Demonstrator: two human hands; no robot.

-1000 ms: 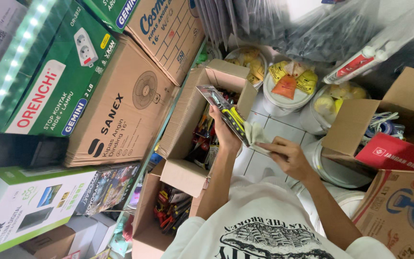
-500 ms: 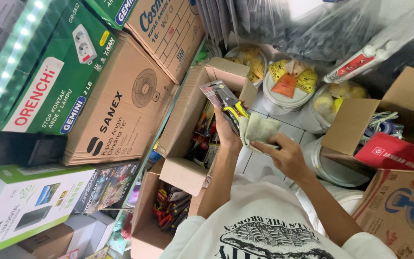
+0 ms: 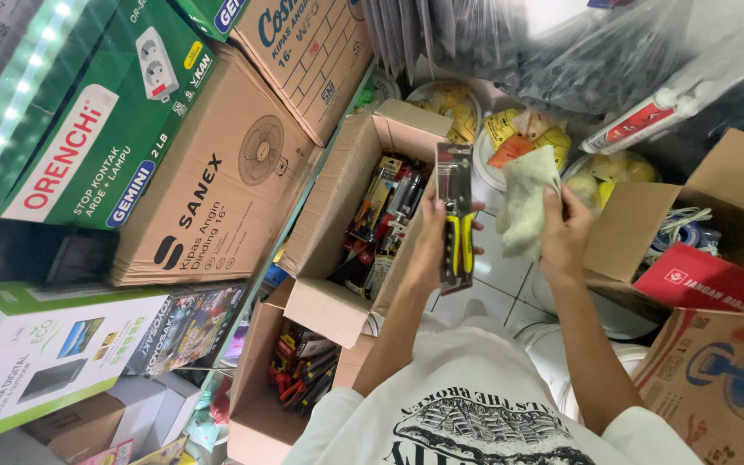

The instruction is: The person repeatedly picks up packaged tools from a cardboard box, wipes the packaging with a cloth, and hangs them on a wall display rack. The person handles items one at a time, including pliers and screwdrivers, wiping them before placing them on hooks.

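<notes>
In the head view, the left hand [image 3: 430,250] grips a packaged pair of pliers [image 3: 455,215] with yellow and black handles, fingers wrapped around the lower half of the flat pack so it stands nearly upright just left of the frame's middle. The right hand [image 3: 566,237] sits at about three o'clock from the pack, close beside it, pinching a pale cloth [image 3: 525,202] between thumb and fingers; the cloth hangs near the pack's right edge, and whether the two touch cannot be told.

At nine o'clock from the left hand, an open cardboard box [image 3: 337,194] holds more packaged hand tools, and the pliers pack rises just over its right wall. At seven o'clock, a second open box [image 3: 256,405] carries red-handled tools. At twelve o'clock lie round white trays [image 3: 486,151] of yellow packets. At nine to ten o'clock stands a large brown fan carton [image 3: 208,181], and a red packet [image 3: 703,280] lies at three o'clock.
</notes>
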